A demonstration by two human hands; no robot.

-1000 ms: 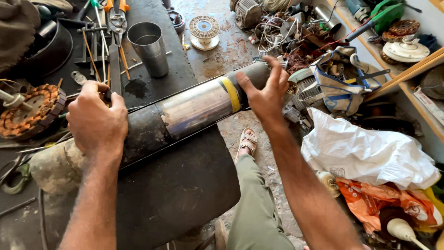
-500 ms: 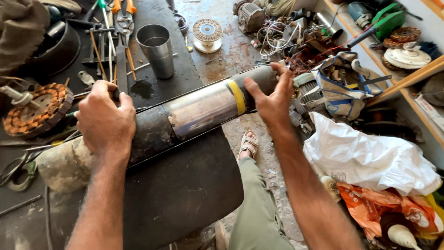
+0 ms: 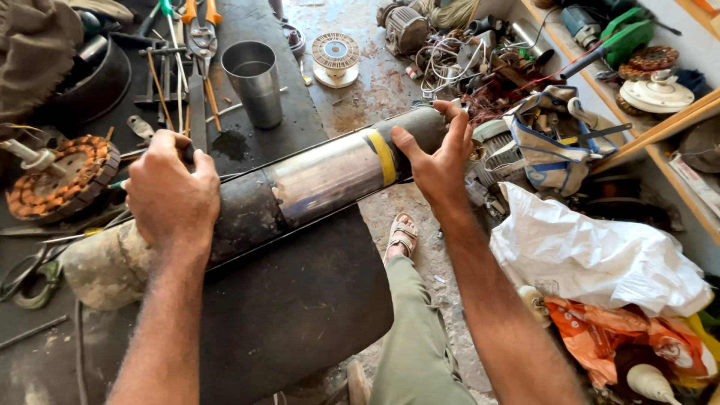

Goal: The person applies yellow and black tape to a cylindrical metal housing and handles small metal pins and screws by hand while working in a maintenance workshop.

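A long metal cylinder (image 3: 315, 184), a pump motor body with a shiny steel middle, a yellow band and dark dirty ends, lies across the black workbench (image 3: 285, 315) and juts out past its right edge. My left hand (image 3: 171, 196) grips the dark section near the crusted left end. My right hand (image 3: 435, 154) wraps the overhanging dark end just beyond the yellow band.
A steel cup (image 3: 253, 82), pliers (image 3: 199, 45) and rods lie at the back of the bench. A copper-wound stator (image 3: 64, 176) sits at left. On the floor are a wire spool (image 3: 335, 56), a tool bag (image 3: 551, 139), a white plastic bag (image 3: 600, 255), tangled wires and my sandalled foot (image 3: 403, 234).
Both hands have stayed on the cylinder; the view has shifted slightly and the right hand's fingers have regripped the overhanging end. The cylinder has barely moved.
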